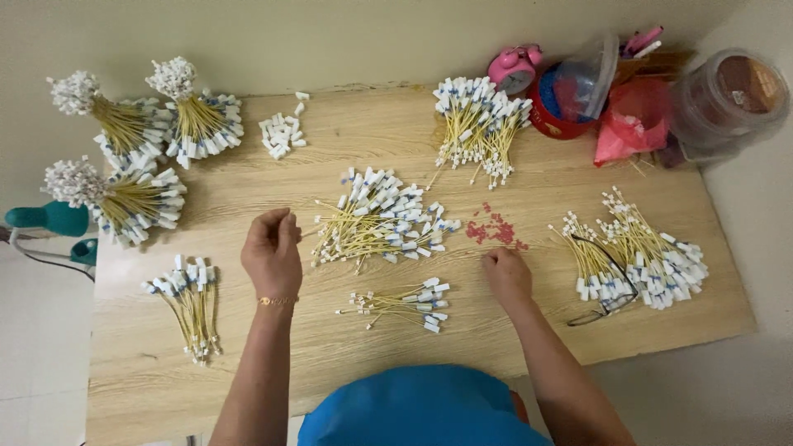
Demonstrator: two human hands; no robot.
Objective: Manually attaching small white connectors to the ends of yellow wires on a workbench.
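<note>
1. At the far left, three tied bundles (pixel 132 165) stand fanned out and a loose bunch (pixel 192 301) lies flat nearer you. Keep sorted wires there, well apart from the working heap.
2. Your left hand (pixel 271 252) is raised just left of the middle pile (pixel 380 219), fingers pinched shut. It seems to pinch one thin yellow wire, but the strand is too fine to be sure. Judging by the layout, pull one wire at a time, so the white plugs do not snag their neighbours.
3. The small set (pixel 409 304) lies between your hands, nearest your body. Lay each wire with its plug facing the same way.
4. Your right hand (pixel 505 272) rests on the table (pixel 529 330), fingers curled down by the red bits (pixel 493 229). I cannot tell whether it holds anything.
5. Right of it lies another pile (pixel 640 256), with dark glasses (pixel 610 297) partly under it.
6. The containers (pixel 652 95) at the back right are crowded, and their contents are hard to make out.
</note>
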